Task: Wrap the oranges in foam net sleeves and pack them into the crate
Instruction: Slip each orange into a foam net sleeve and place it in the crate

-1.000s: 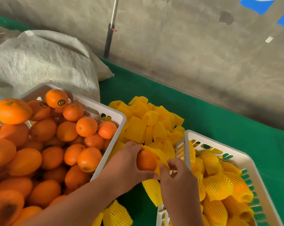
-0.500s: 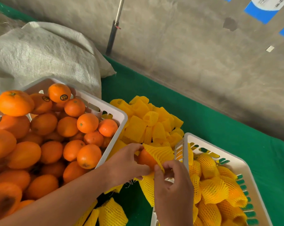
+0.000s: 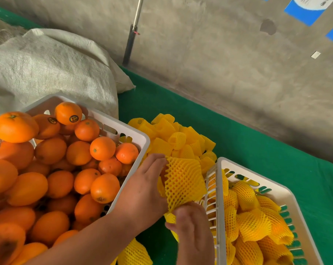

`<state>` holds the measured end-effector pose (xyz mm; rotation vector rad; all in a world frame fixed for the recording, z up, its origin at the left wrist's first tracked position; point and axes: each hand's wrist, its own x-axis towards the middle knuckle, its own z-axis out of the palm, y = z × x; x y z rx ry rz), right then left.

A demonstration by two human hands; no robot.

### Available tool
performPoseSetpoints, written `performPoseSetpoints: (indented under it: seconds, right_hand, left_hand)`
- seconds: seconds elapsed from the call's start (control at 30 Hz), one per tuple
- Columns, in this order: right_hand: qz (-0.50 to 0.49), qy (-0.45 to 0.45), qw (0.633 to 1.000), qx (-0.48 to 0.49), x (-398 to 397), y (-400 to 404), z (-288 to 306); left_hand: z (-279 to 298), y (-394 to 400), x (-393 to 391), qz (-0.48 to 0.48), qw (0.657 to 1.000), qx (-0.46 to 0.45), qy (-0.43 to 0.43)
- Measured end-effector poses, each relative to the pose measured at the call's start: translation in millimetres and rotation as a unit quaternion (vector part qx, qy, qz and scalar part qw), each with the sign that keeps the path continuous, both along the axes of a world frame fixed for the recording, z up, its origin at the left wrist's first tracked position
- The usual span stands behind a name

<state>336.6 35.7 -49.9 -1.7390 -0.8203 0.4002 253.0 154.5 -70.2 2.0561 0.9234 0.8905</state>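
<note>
Mid-wrap. Left hand and right hand meet at lower centre of frame, working one yellow foam net sleeve between the two crates. Sleeve is stretched and bulging, so I judge the orange is inside it; only a sliver of orange peel shows at its left edge by the left fingers.

Left hand: fingers curled round the sleeve's left side, tips pinching its upper edge. Looks like it anchors fruit and net.

Right hand: seen from the back, thumb and fingers pinching the sleeve's lower end, likely tugging it down over the fruit. Fingertips themselves hidden.

Layout reads as a left-to-right line:
- Supply crate, left of frame, heaped with bare oranges, just beside the left hand for short reach.
- Pile of empty sleeves, centre, between the crates on the green cloth.
- Packing crate, lower right, already holding many wrapped oranges, touching-close to the right hand for the drop.

One loose sleeve lies at bottom centre. Woven sack sits upper left, behind the supply crate.

Next, probably: finish seating the sleeve, then place in the lower-right crate.
</note>
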Motion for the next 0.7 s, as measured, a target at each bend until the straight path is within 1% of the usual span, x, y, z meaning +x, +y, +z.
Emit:
performPoseSetpoints:
  seconds: [0.03,0.07,0.1,0.13,0.17,0.2,0.33,0.37,0.43,0.5,0.57,0.7]
  right_hand:
    - [0.003,0.049,0.999,0.017,4,1,4]
    - [-0.014,0.119,0.992,0.035,9,4,8]
    - [-0.031,0.204,0.978,0.03,13,7,14]
    - [-0.04,0.302,0.952,0.004,16,9,19]
    - [-0.031,0.367,0.93,-0.012,16,11,23]
    - [-0.026,0.399,0.916,-0.027,16,14,26]
    - [-0.015,0.491,0.871,-0.015,8,18,29]
    - [-0.016,0.519,0.854,-0.006,8,18,28]
    - [-0.006,0.587,0.809,0.009,13,18,26]
    - [0.024,0.632,0.774,0.017,18,19,22]
    - [0.045,0.642,0.765,0.029,22,19,19]
    - [0.054,0.627,0.774,0.063,24,21,14]
  left_hand:
    - [0,-2,0,-0.005,1.0,0.018,0.009]
    - [0,-4,0,-0.009,0.999,0.037,0.019]
    - [0,-6,1,-0.013,0.998,0.056,0.028]
    - [-1,-8,2,-0.014,0.997,0.073,0.036]
    - [-1,-8,3,-0.012,0.995,0.09,0.038]
    - [-1,-8,4,-0.008,0.994,0.104,0.034]
    - [-2,-7,4,0.008,0.991,0.132,0.024]
    - [-2,-8,4,0.005,0.99,0.141,0.029]
    - [-2,-9,4,-0.002,0.986,0.163,0.038]
    - [-3,-9,5,-0.011,0.981,0.186,0.049]
    - [-5,-9,6,-0.015,0.978,0.197,0.065]
    - [-5,-8,7,-0.01,0.974,0.209,0.087]
